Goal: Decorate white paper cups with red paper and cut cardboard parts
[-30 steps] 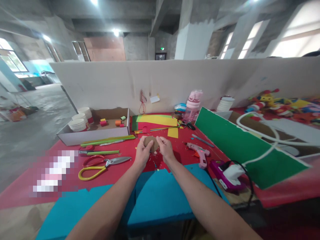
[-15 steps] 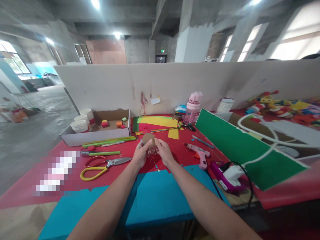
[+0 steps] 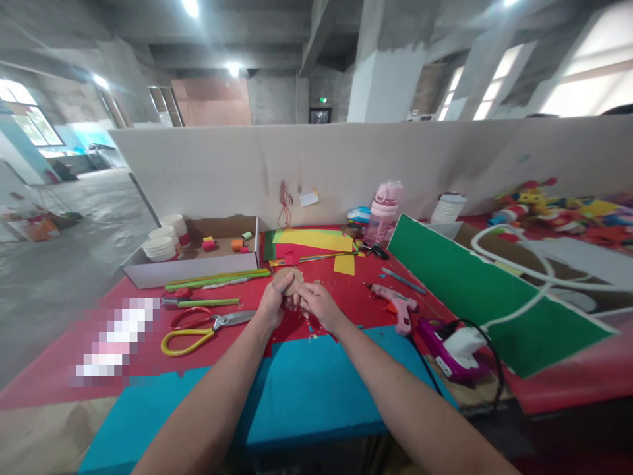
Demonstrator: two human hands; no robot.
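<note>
A round brown cardboard disc [image 3: 287, 280] is held over the red tabletop. My left hand [image 3: 273, 302] grips its left side, thumb on top. On its right side, my right hand [image 3: 319, 305] pinches the edge between thumb and fingers. Small paper scraps lie on the red cover just below the hands. To the left are large scissors [image 3: 212, 324] with one red and one yellow handle. A pink glue gun [image 3: 398, 305] rests on the right.
A white-sided box [image 3: 185, 272] with paper cups and coloured rolls stands back left. Coloured sheets [image 3: 316, 243] lie behind the hands. A green panel [image 3: 475, 290], purple power strip [image 3: 452, 356] and cables are right. Blue foam [image 3: 316, 389] lies in front.
The disc and my left hand have moved slightly left and down. My right thumb has shifted across onto the disc, and the disc lies flatter.
</note>
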